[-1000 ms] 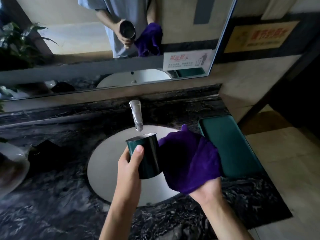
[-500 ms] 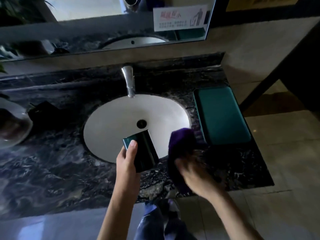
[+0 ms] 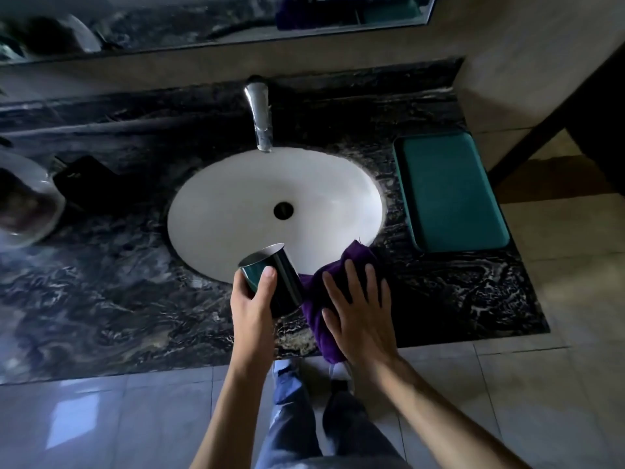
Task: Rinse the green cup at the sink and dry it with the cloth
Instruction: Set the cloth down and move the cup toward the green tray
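In left hand (image 3: 252, 301): cup (image 3: 270, 275), gripped, tilted. Under flat, spread right hand (image 3: 358, 309): cloth (image 3: 321, 309) on table (image 3: 456, 299). Advised: gather cloth, wipe inside and out.

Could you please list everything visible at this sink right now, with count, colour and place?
Green cup: one, dark green, tilted, over the basin's near rim, held.
Cloth: one, purple, on the counter edge right of the cup.
Basin: one, white oval, set into the counter, dark drain at centre.
Faucet: one, silver, behind the basin.
Counter: one, black veined marble.
Tray: one, teal, on the counter right of the basin.
Dark object: one, black, left of the basin; unclear what.
Left hand: grips the cup.
Right hand: fingers straight, pressing on the cloth.
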Demonstrator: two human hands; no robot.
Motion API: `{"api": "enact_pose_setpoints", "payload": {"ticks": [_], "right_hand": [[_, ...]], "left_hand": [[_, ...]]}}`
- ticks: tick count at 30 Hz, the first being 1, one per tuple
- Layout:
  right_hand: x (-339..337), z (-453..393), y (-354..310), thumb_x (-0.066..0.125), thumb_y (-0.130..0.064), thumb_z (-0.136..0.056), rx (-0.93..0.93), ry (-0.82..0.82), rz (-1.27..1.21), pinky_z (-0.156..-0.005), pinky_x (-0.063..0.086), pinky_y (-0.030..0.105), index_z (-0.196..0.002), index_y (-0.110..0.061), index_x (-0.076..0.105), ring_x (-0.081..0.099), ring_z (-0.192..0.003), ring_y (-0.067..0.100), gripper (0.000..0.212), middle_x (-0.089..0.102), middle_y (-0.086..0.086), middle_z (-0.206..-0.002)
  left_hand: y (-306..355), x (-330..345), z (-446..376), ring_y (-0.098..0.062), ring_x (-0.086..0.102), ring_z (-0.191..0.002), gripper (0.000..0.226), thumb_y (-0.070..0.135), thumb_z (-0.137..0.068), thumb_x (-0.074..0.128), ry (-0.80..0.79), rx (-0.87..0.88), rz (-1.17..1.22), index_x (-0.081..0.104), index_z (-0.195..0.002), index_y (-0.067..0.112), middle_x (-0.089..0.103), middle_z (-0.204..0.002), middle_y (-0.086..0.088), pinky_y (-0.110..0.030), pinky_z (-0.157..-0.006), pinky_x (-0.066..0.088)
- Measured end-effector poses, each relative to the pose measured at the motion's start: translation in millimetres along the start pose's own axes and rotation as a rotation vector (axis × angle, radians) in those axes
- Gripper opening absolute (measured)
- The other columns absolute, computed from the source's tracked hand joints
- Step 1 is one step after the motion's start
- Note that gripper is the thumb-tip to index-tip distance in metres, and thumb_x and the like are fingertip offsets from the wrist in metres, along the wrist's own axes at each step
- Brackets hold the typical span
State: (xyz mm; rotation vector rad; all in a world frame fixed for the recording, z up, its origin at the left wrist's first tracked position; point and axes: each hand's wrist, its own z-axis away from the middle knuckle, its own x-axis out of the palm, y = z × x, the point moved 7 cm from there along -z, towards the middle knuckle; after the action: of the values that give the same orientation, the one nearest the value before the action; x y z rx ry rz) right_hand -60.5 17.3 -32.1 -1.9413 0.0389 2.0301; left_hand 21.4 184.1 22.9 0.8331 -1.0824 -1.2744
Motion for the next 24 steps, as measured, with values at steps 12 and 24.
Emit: {"api": "enact_pose_setpoints", "payload": {"ticks": [12, 24], "right_hand": [[18, -8, -7, 0.047, -0.054, -0.095, 0.066, -0.060, 0.002, -0.117, 0.014, 0.067, -0.152, -0.037, 0.039, 0.026, -0.149, 0.046, 0.060, 0.036, 0.014, -0.163], [21, -4, -3, 0.044, -0.051, -0.096, -0.002, 0.027, -0.002, -0.115, 0.016, 0.069, -0.153, -0.033, 0.034, 0.026, -0.149, 0.047, 0.061, 0.035, 0.012, -0.163]], "left_hand": [[-2, 4, -6, -0.021, 0.064, -0.090, 0.043, 0.056, -0.089, 0.075, -0.037, 0.041, -0.111, 0.067, -0.116, 0.024, 0.068, -0.097, 0.000, -0.051, -0.083, 0.059], [-7, 23, 7, -0.017, 0.069, -0.099, 0.055, 0.049, -0.086, 0.077, -0.083, 0.058, -0.172, 0.062, -0.130, 0.020, 0.072, -0.112, -0.005, -0.033, -0.082, 0.061]]}}
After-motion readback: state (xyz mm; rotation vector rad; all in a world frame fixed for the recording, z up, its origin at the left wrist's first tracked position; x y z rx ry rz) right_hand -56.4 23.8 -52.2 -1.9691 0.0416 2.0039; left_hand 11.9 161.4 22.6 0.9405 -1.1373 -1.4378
